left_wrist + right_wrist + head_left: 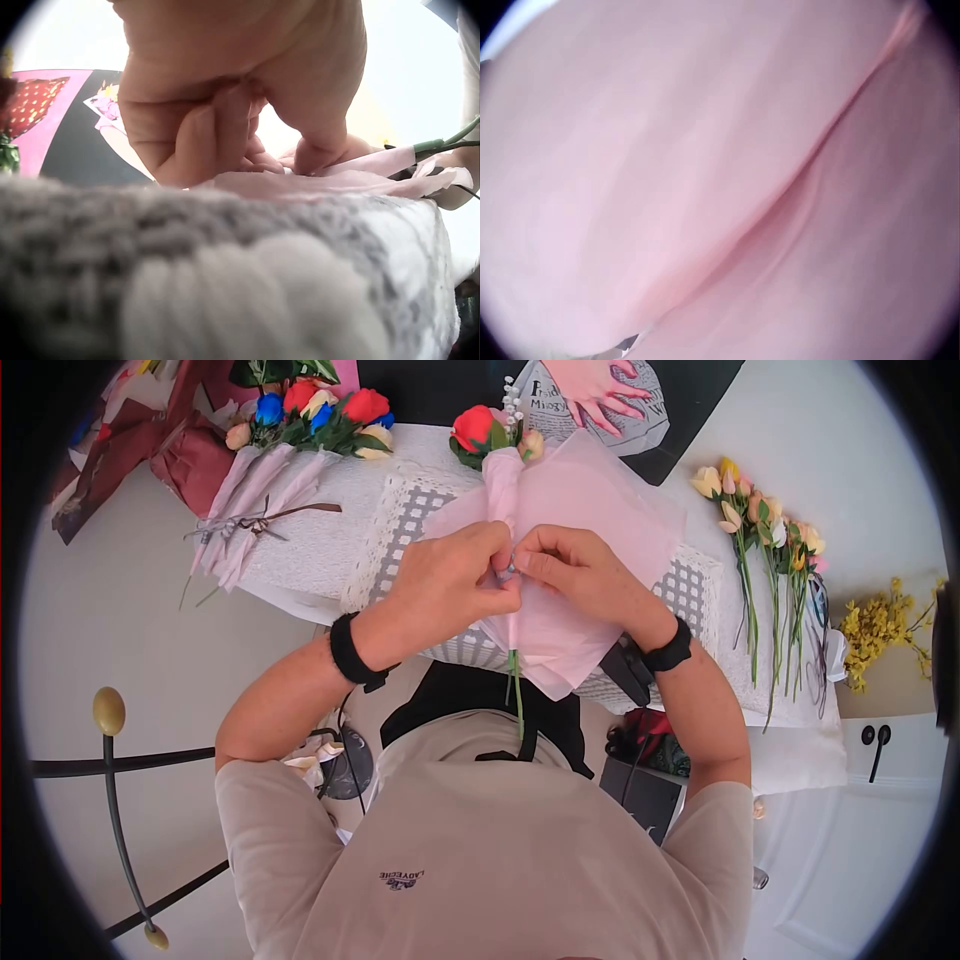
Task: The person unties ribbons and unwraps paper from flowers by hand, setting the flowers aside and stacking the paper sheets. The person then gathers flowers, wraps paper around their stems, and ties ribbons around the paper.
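A flower bundle wrapped in pink paper stands out at the middle of the head view, with a red rose at its top and green stems below. The left hand curls its fingers and thumb round the wrapped stems; in the left wrist view that hand bends over the pink wrap. From the other side the right hand pinches at the same spot, where a small grey piece shows. Pink paper fills the right wrist view and hides the right fingers.
Wrapped bouquets lie at the left of the white cloth. Loose flowers with long stems lie on the right, near yellow blossoms. A loose pink sheet spreads under the right hand, over a grey and white mat.
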{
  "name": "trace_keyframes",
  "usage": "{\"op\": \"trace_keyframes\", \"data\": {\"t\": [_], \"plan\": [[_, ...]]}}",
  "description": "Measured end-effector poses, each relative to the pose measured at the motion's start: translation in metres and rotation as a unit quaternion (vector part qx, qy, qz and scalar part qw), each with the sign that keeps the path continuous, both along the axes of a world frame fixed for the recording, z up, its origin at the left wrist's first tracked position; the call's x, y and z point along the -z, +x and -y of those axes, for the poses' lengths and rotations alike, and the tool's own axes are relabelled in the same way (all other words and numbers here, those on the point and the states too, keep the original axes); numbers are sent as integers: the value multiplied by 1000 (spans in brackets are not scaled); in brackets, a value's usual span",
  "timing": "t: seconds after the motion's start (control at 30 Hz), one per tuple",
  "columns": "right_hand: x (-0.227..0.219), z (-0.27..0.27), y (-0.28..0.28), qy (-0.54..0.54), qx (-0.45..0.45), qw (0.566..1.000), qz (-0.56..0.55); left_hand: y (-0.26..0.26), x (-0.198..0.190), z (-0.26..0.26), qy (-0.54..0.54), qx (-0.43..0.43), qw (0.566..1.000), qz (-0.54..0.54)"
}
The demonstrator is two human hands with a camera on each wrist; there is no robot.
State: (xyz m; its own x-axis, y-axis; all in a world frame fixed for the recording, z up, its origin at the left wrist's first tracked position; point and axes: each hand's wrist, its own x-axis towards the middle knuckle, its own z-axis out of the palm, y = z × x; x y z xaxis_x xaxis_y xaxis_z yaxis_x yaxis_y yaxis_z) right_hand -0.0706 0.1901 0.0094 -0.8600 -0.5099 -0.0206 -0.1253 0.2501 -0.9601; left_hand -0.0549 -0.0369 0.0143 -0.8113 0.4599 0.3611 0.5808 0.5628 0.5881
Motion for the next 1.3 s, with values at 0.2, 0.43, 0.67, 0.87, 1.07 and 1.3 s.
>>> {"op": "trace_keyframes", "data": {"t": [0.2,0.43,0.67,0.87,1.07,1.3], "plan": [[2,-2,-2,-7,-18,1000,15,-2,11,-2,4,-13,999,-43],[1,-1,3,-46,-20,999,-3,0,11,5,3,-2,999,-38],[-6,-5,3,107,45,974,-197,3,15,10,32,-36,999,-6],[3,-3,-2,128,44,921,-366,13,9,23,-4,-39,997,72],[4,-4,-5,137,33,921,-362,24,20,43,-17,-55,996,66],[-3,-8,-3,159,41,954,-253,29,19,39,-23,-116,993,-21]]}}
